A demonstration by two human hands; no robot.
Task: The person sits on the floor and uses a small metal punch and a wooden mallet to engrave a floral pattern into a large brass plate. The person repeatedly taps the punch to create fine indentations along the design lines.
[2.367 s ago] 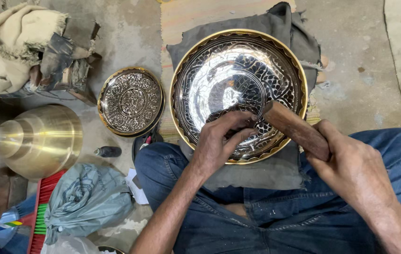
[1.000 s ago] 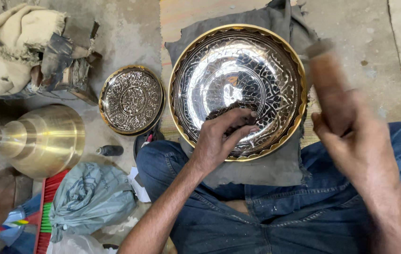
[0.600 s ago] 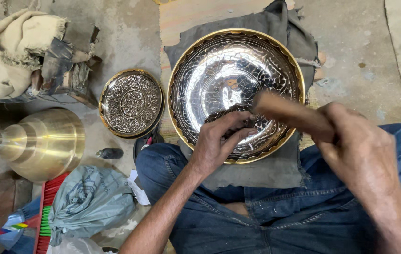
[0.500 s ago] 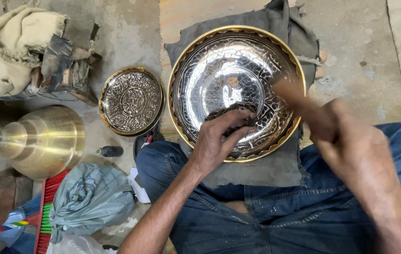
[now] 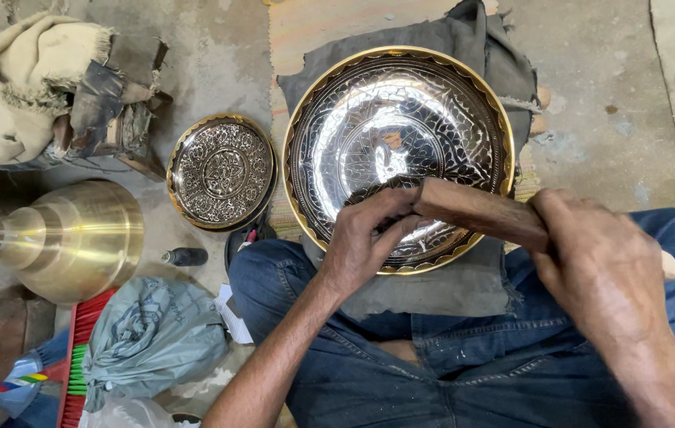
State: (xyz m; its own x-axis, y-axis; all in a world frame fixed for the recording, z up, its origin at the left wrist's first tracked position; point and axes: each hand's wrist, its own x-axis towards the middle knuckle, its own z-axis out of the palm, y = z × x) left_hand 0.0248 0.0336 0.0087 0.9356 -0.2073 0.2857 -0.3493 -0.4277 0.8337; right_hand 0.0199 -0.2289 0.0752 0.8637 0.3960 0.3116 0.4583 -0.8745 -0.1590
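A large engraved metal bowl [image 5: 369,119] with a brass rim rests on a dark cloth [image 5: 432,289] over my lap. My left hand [image 5: 365,242] is pressed on the bowl's near inner wall, its fingers pinched around a small tool that is mostly hidden. My right hand [image 5: 607,277] grips a brown wooden block [image 5: 476,212] like a mallet. The block's far end meets the tips of my left fingers. My legs in blue jeans [image 5: 448,372] frame the bowl's near side.
A small engraved plate [image 5: 223,170] lies left of the bowl. Further left stand a brass bell-shaped vessel [image 5: 76,238] and a burlap bundle [image 5: 20,87]. A grey plastic bag [image 5: 151,337], a red brush [image 5: 76,357] and a small dark bottle [image 5: 187,256] lie near my left knee.
My right hand swung the wooden block up and to the right, then brought it down again onto my left fingertips. My left hand stayed on the bowl.
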